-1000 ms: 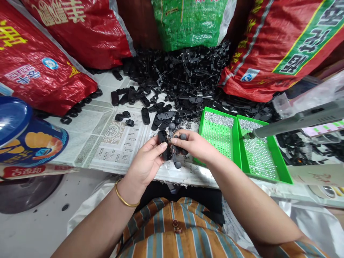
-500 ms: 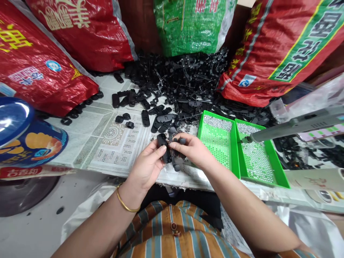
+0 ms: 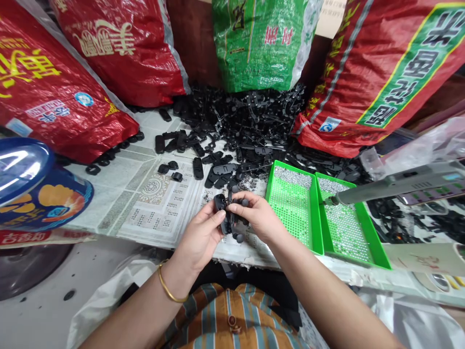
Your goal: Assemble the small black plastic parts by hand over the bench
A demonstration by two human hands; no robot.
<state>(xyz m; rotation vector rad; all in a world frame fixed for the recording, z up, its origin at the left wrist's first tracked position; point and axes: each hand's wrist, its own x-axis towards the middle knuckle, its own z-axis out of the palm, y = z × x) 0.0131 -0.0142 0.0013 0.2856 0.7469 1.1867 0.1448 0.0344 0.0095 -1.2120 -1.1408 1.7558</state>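
Near the table's front edge, my left hand (image 3: 202,233) grips an oblong black plastic housing (image 3: 220,202) between thumb and fingers. My right hand (image 3: 257,216) is closed on a black plastic bracket (image 3: 238,237) with round pads at its ends. The bracket lies against the right side of the housing; my fingers partly hide where the two meet. Beyond the hands lie loose flat black plates (image 3: 224,168) and a few small black ring-like pieces (image 3: 177,177). A large heap of black plastic parts (image 3: 250,116) spreads behind them.
To the right, two green perforated trays (image 3: 319,228) hold small silvery bits at their far ends. A grey electric screwdriver (image 3: 378,188) reaches over the right tray. Red sacks (image 3: 119,72) and a green sack (image 3: 265,53) stand behind. A blue tub (image 3: 54,194) is at left.
The head view has tilted up slightly, so the scene sits lower. The bracket in my right hand now lies closer against the housing in my left hand.
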